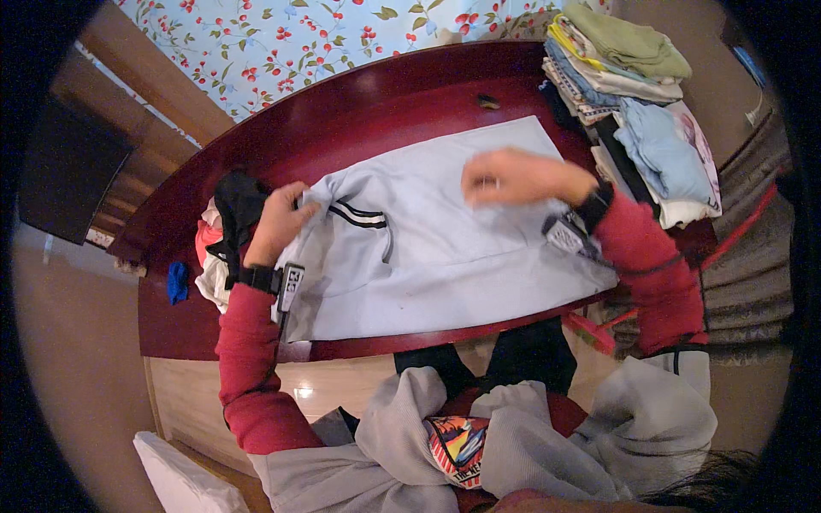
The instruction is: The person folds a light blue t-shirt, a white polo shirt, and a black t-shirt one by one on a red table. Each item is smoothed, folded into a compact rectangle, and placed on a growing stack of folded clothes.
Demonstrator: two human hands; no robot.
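Observation:
A pale grey garment lies spread on the dark red table, with a sleeve-like part folded in over it. That part carries a black-and-white striped band. At the garment's far left edge, my left hand pinches the bunched cloth between thumb and fingers. My right hand is over the right half of the garment, blurred, with fingers loosely curled and no cloth visible in them. Whether it touches the fabric is unclear. Beneath my right wrist shows a dark patch with pale print.
A tall stack of folded clothes stands at the table's back right, with more folded clothes beside it. Crumpled black cloth lies left of my left hand. Farther left is a small blue item. A small dark object sits near the back.

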